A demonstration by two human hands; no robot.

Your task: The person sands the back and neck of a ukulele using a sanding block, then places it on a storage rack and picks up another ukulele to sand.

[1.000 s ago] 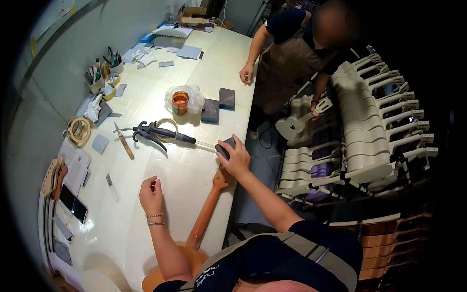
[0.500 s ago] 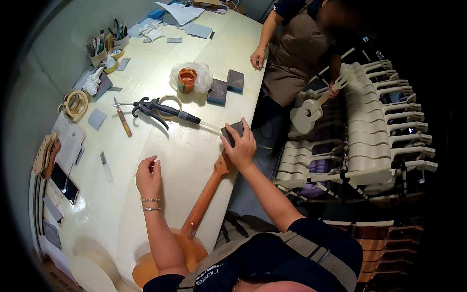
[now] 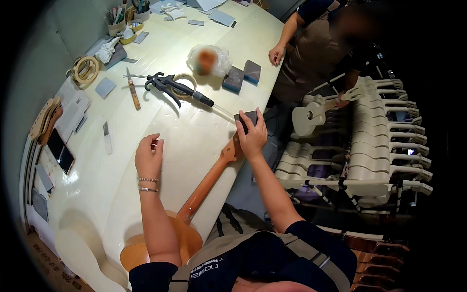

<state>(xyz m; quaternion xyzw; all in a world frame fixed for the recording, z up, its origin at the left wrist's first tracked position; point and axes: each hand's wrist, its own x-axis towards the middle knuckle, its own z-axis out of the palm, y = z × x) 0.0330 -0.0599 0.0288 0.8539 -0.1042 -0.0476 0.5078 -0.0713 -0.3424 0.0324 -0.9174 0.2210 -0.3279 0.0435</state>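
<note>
My right hand [image 3: 253, 138] grips a dark sanding block [image 3: 246, 118] at the table's right edge. The block is over the far end of the ukulele's headstock [image 3: 232, 147]; whether they touch is hard to tell. The orange-brown ukulele [image 3: 187, 242] lies on its face, its neck [image 3: 204, 190] pointing away and to the right. My left forearm crosses above its body and hides part of it. Over the table, left of the neck, my left hand [image 3: 149, 155] hovers with fingers loosely curled and the thumb apart; nothing shows in it.
Beyond my hands lie a black air blow gun [image 3: 168, 87], tape roll [image 3: 185, 83], knife [image 3: 133, 95], blurred reddish jar [image 3: 206, 62] and two more sanding blocks [image 3: 233, 79]. A phone [image 3: 61, 151] lies left. A co-worker's hand [image 3: 277, 54] rests at the table edge, near racked pale ukuleles [image 3: 369, 141].
The view has shifted, so the table things appear further right and higher. My right hand keeps the sanding block by the headstock. My left hand stays loosely curled.
</note>
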